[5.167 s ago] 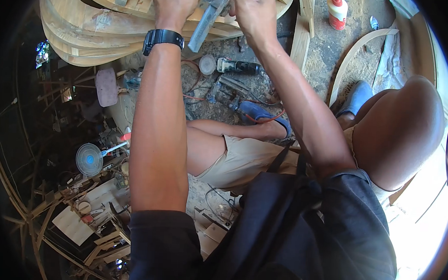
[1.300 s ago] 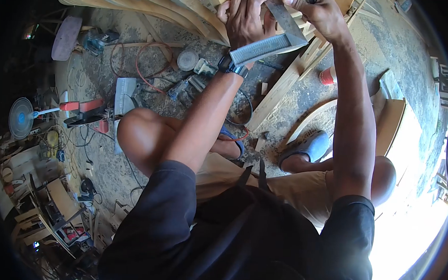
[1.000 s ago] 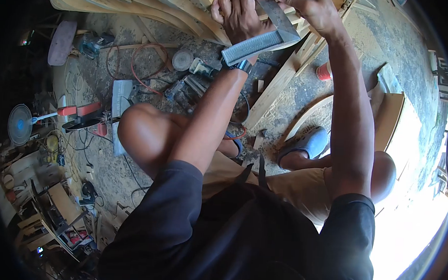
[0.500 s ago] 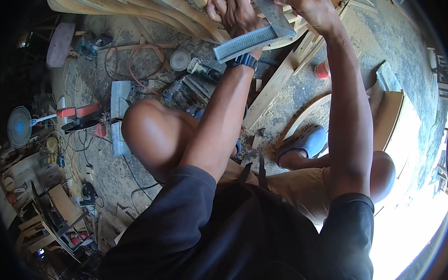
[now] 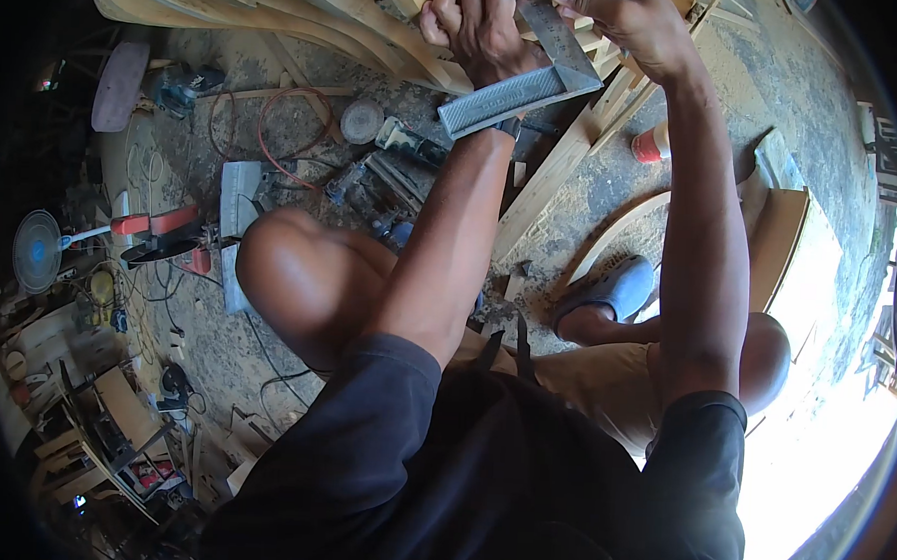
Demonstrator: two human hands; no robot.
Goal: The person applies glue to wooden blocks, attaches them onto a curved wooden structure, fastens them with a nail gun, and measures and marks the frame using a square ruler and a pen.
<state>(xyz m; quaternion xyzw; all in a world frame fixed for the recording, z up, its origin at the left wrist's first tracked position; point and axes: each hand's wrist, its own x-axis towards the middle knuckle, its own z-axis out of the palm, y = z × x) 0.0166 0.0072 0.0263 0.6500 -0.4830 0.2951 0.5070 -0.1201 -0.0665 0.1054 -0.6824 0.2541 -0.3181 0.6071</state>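
Note:
A metal try square sits at the top of the view, its ribbed stock crossing over my left wrist and its blade running up between my hands. My left hand, fingers bent, is closed at the blade against the pale wooden piece; its fingertips are partly cut off by the frame edge. To the right of the blade, my right hand is closed in a pinch, thumb pointing left near the blade's upper end. What it pinches is hidden. Curved wooden slats spread leftward from my hands.
A long wooden board slants below the work. A red and white cup stands on the dusty floor, near a curved wood strip. Power tools and cords lie to the left, with a red-handled cutting machine and a fan.
The try square and both hands have shifted slightly down and to the right. The square now covers more of the watch on my left wrist.

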